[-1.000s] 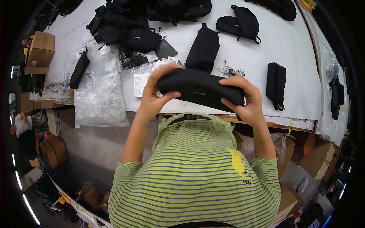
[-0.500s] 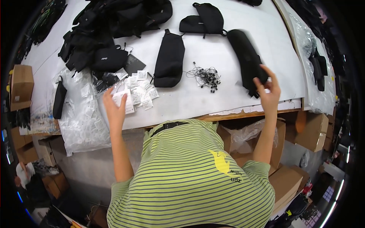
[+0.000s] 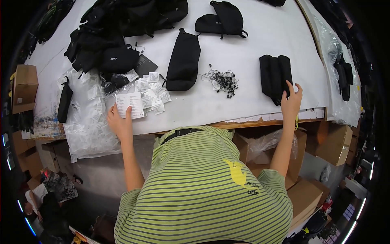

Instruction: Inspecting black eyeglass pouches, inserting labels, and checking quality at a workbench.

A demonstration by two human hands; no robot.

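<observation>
My left hand (image 3: 120, 122) holds a white printed card (image 3: 131, 105) by its lower left part, thumb on top, at the near side of the table. Beside the card lie several small white paper labels (image 3: 153, 91). My right hand (image 3: 291, 101) is open, fingers apart, at the near right end of some slim black pouches (image 3: 276, 77) lying side by side. Whether a fingertip touches them I cannot tell. Between the hands, a larger black pouch (image 3: 184, 61) lies flat, with a tangle of thin black cords (image 3: 222, 81) to its right.
A heap of black bags (image 3: 118, 30) covers the far left. Two black pouches (image 3: 221, 19) overlap at the back. Clear plastic bags of labels (image 3: 87, 126) hang over the left front edge. Cardboard boxes (image 3: 335, 142) stand below on the right.
The slim black pouch that moved with my right hand now lies straight beside the others, and that hand has let go. More of the white card shows at my left hand.
</observation>
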